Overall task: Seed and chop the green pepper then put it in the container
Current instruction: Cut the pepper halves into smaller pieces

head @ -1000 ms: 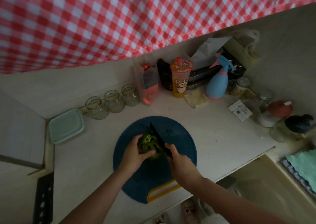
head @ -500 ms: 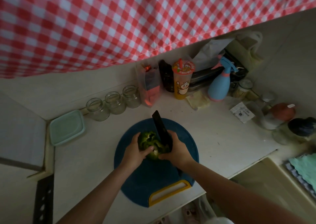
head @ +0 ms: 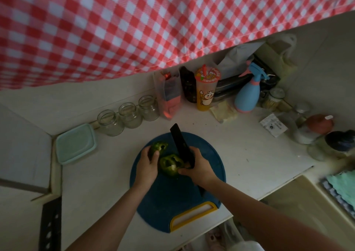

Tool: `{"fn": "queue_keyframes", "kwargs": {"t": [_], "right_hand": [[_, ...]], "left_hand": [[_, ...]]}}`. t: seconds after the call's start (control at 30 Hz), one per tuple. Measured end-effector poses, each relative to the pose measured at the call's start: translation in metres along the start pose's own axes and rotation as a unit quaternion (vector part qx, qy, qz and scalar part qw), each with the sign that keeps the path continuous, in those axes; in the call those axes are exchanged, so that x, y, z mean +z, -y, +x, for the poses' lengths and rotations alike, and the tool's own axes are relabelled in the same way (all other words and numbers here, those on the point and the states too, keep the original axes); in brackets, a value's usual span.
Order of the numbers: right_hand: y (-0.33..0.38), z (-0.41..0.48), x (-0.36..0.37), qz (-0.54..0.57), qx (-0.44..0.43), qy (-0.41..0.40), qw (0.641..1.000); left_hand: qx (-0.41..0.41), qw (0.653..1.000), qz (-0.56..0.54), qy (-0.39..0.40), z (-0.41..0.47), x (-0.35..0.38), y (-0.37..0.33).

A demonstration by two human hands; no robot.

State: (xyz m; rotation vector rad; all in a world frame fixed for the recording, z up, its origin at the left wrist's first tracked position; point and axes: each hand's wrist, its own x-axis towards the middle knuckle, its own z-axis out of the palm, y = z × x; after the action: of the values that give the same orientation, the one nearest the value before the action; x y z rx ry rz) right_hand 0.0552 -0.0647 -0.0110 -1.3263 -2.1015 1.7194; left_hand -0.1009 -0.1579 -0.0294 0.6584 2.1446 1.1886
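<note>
You are at the seeding step. The green pepper lies open in two halves on the blue cutting board (head: 211,154), and neither half is chopped yet. Your left hand (head: 147,167) holds the far half (head: 158,148); its fingers (head: 154,157) are curled around the outer skin, with the hollow side turned up. The near half (head: 170,164) rests on the board between your two hands, and a pale piece of core shows inside it. Your right hand (head: 199,167) is clenched around the handle of the black knife (head: 179,145), with the blade pointing away from you. One fingertip of this hand also touches the edge of the near half.

I judge that the next move is to take the core and seeds out of each half. For this you need free fingers, so it seems better to lay the knife down first, or to use only its tip with care, because the blade stands very near to your left hand.

The container (head: 75,144) sits on the desk (head: 249,154) to the left of the board, well apart from it, and its lid seems closed. You must open it before any pieces can go in.
</note>
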Motion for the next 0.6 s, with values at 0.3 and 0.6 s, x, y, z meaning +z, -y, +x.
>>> {"fn": "queue_keyframes", "kwargs": {"t": [0.3,0.6], "right_hand": [[0.0,-0.001,0.004,0.024,0.011,-0.017,1.0],[0.001,-0.003,0.005,0.026,0.02,-0.018,0.999]], "left_hand": [[0.167,0.978,0.116,0.051,-0.027,0.002,0.012],[0.126,0.985,0.051,0.106,-0.021,-0.003,0.015]]}}
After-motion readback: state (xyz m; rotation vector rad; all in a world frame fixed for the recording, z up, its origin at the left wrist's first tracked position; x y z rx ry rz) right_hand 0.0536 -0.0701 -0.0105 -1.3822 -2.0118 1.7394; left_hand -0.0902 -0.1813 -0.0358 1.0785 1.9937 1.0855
